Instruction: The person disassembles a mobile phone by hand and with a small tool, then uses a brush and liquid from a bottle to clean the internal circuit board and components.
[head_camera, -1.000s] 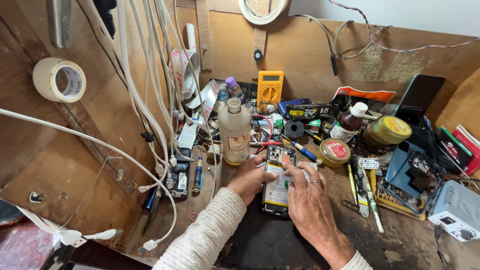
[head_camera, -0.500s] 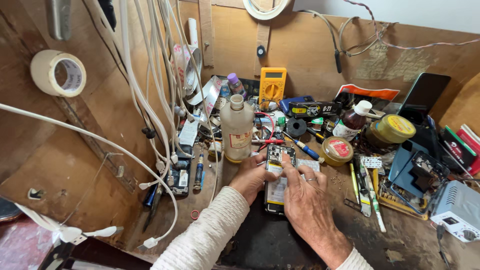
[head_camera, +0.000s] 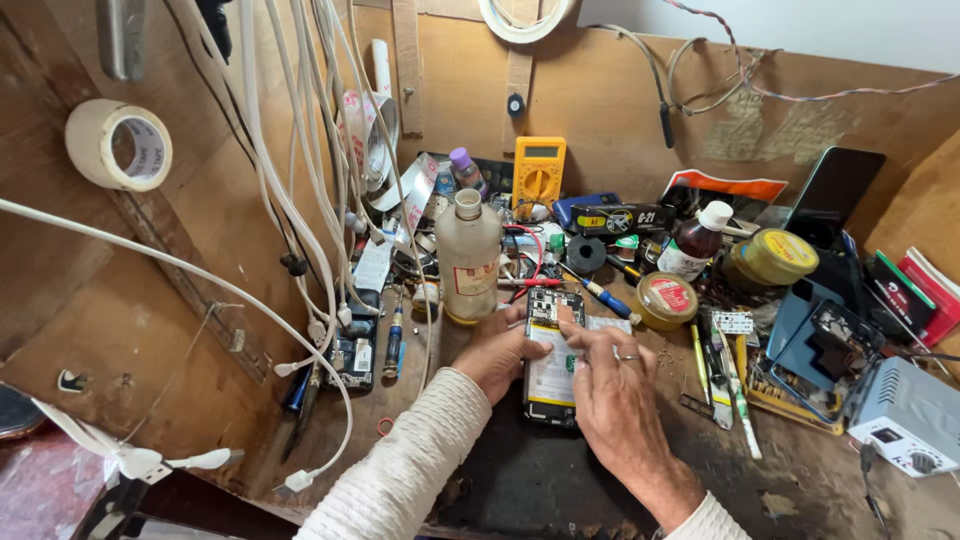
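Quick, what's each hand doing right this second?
Left hand: gripping the left edge of the opened phone.
Right hand: open, fingertips resting on the phone.

Yellow multimeter (head_camera: 539, 173), clear plastic bottle (head_camera: 469, 260), tape roll (head_camera: 118, 145), white cables (head_camera: 300, 180), round yellow tin (head_camera: 667, 299).

Both arms wear long sleeves of cream-white ribbed knit, the cuffs ending at the wrists. The right hand (head_camera: 620, 400) carries a thin silver ring on one finger; the left hand (head_camera: 497, 352) is bare
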